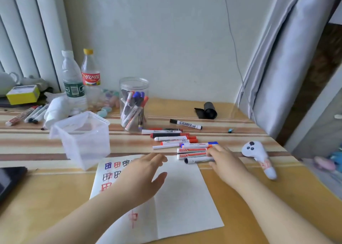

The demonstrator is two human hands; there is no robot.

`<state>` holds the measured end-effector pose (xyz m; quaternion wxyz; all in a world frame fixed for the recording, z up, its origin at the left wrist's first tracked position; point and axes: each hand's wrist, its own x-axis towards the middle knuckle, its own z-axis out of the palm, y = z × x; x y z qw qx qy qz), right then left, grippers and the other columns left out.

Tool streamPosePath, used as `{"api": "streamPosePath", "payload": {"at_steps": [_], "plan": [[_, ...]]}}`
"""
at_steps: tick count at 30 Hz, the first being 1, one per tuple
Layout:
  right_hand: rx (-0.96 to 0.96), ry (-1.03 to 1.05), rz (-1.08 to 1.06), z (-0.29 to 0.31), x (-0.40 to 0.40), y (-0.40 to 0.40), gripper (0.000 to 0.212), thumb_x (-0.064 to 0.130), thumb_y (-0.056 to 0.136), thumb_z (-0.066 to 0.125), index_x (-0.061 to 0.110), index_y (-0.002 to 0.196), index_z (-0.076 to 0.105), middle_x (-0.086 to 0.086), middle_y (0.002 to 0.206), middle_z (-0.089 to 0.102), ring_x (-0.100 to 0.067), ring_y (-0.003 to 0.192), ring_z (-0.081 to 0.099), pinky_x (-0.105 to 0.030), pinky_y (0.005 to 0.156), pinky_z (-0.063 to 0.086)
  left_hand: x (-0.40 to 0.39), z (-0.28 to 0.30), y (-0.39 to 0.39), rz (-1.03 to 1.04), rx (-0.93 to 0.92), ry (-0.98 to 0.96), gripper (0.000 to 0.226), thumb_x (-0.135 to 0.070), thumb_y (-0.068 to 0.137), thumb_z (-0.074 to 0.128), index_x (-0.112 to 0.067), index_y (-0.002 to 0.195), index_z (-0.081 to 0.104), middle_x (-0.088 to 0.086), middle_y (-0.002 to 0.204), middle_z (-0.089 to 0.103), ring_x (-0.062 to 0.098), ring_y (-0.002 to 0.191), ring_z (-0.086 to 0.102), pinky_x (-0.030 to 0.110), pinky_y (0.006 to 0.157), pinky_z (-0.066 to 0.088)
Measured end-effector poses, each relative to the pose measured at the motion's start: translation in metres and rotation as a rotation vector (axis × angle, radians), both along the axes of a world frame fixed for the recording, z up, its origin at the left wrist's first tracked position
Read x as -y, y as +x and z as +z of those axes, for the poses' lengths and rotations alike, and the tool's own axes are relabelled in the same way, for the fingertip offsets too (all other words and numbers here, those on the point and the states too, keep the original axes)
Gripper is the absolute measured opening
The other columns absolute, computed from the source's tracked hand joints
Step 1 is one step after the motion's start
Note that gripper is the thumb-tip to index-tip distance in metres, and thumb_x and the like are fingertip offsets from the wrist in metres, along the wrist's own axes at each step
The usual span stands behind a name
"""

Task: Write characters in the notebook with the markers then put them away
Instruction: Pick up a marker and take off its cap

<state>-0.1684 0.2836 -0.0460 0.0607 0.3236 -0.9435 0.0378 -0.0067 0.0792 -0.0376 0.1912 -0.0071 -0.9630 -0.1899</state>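
An open white notebook point(183, 193) lies in front of me, with blue, red and black characters on its left page. My left hand point(142, 175) hovers over that page, fingers spread and holding nothing. My right hand point(224, 162) reaches to a pile of loose markers point(177, 142) beyond the notebook, its fingertips on the nearest ones, among them a black-tipped marker point(196, 160). Whether it grips one I cannot tell. A clear round jar point(134, 105) behind the pile holds several markers.
A clear square plastic tub point(83, 138) stands left of the notebook. Two bottles point(81, 81), a tissue wad and more markers point(27, 114) crowd the back left. One black marker point(186, 123), a black roll point(208, 111) and a white controller point(259, 156) lie to the right.
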Motion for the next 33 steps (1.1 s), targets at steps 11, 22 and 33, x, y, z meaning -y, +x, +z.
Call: {"api": "streamPosePath", "payload": {"at_steps": [11, 22, 33], "plan": [[0.381, -0.660, 0.040, 0.043, 0.043, 0.046, 0.004, 0.023, 0.095, 0.050, 0.019, 0.095, 0.051, 0.016, 0.092, 0.058, 0.001, 0.080, 0.058, -0.021, 0.068, 0.042, 0.021, 0.004, 0.001, 0.025, -0.055, 0.188, 0.029, -0.037, 0.091, 0.050, -0.027, 0.118, 0.047, -0.021, 0.106, 0.048, -0.002, 0.093, 0.051, 0.016, 0.082, 0.042], [0.872, -0.893, 0.026, 0.022, 0.118, 0.089, 0.019, 0.024, 0.091, 0.059, 0.008, 0.082, 0.066, 0.006, 0.060, 0.066, -0.001, 0.053, 0.060, -0.015, 0.055, 0.049, 0.059, 0.001, 0.008, 0.118, 0.034, 0.205, 0.019, -0.027, 0.098, 0.037, -0.015, 0.106, 0.049, -0.009, 0.091, 0.044, 0.007, 0.071, 0.047, 0.016, 0.063, 0.037], [-0.410, -0.196, 0.563, -0.016, 0.136, 0.070, 0.028, 0.029, 0.079, 0.043, 0.020, 0.089, 0.068, 0.010, 0.066, 0.059, -0.010, 0.054, 0.060, -0.021, 0.039, 0.040, 0.075, -0.019, 0.001, -0.029, 0.048, 0.091, 0.035, -0.048, 0.092, 0.041, -0.017, 0.105, 0.053, -0.009, 0.093, 0.052, 0.009, 0.083, 0.046, 0.013, 0.069, 0.033]]}}
